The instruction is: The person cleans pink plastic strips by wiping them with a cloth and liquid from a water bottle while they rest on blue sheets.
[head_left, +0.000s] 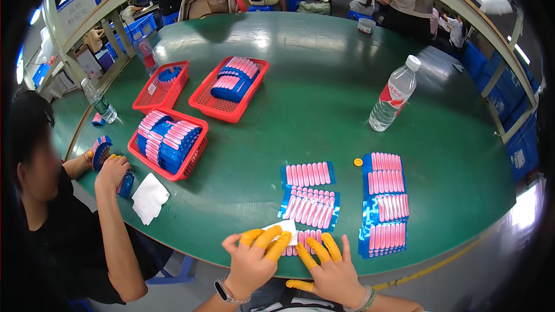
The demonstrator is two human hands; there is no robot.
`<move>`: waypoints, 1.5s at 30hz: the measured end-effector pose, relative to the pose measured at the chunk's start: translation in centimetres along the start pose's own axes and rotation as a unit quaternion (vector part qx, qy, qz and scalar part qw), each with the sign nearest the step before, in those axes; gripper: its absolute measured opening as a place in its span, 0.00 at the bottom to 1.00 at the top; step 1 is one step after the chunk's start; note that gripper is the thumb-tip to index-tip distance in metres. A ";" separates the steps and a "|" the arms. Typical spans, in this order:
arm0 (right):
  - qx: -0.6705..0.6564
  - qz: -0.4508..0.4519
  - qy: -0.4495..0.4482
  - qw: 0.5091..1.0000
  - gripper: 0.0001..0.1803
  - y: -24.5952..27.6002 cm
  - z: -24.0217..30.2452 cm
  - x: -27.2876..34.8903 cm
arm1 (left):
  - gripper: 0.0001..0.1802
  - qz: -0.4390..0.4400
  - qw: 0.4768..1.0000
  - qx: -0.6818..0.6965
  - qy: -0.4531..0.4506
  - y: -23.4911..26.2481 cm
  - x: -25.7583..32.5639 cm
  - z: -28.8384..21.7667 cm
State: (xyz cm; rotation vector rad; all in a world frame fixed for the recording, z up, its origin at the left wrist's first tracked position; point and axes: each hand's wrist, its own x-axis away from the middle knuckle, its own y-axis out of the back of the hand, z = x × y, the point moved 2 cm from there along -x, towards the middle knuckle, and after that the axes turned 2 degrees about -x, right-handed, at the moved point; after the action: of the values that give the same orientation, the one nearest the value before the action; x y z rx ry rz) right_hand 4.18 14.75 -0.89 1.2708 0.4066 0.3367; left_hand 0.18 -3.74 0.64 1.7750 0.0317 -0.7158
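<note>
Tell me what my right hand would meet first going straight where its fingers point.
Most likely the nearest sheet of pink strips, just ahead of your right hand; depth is unclear, so the two may already be touching.

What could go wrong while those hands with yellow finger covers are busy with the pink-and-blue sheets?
The right hand is beside the sheet stack, close to the near edge of the green table; a bump might knock sheets off. The left hand is at a white wipe that seems to overlap a sheet, so that sheet could slide.
</note>
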 end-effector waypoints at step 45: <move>-0.079 -0.053 0.017 0.995 0.36 1.2 -0.4 -0.2 | 0.15 0.063 0.993 -0.058 -0.083 -1.2 -2.0 -0.6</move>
State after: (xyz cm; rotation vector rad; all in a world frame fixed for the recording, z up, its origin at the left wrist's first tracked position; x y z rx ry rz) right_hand 3.76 15.33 0.19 1.0869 0.4659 0.2945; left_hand -1.65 -2.11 0.65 1.5871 -0.1469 -0.7533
